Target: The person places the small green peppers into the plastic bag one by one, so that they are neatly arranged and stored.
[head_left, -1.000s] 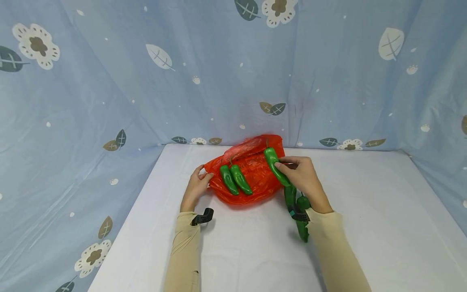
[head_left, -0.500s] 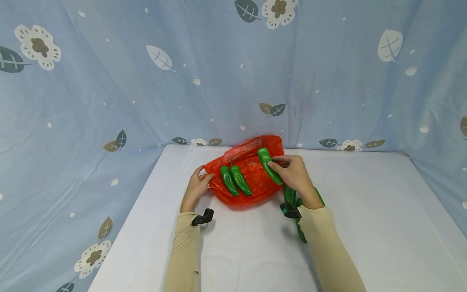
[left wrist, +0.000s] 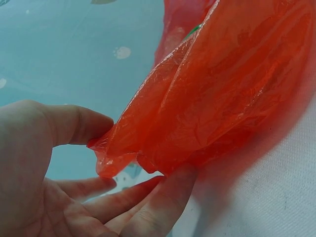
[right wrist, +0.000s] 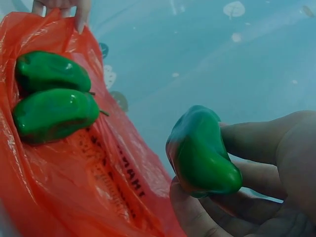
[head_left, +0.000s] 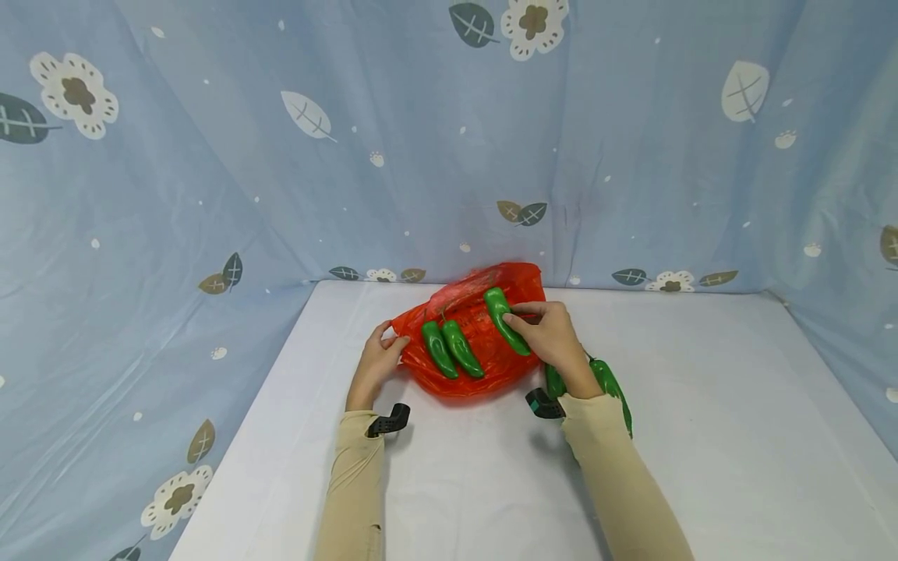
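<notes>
A red plastic bag (head_left: 522,278) lies spread with its mouth up at the back of the table. My left hand (head_left: 377,362) pinches the bag's left edge between thumb and fingers; the thin film shows bunched there in the left wrist view. Inside the bag lie two green peppers, a left one (head_left: 439,351) and a right one (head_left: 462,351), side by side. Over the bag's right part, my right hand (head_left: 550,333) holds another green pepper (head_left: 500,312) between thumb and fingers, its stem end pointing away. The right wrist view shows this pepper (right wrist: 202,153) end-on, raised apart from the bag.
More green peppers lie under and beside the right forearm, one (head_left: 555,382) near the bag and one (head_left: 613,389) to its right; the forearm partly hides them. A white cloth covers the table (head_left: 463,483). A blue patterned curtain (head_left: 421,171) stands behind.
My right hand has moved left with its pepper, from the bag's right edge to over the bag's inside. The left hand keeps its place on the bag's edge.
</notes>
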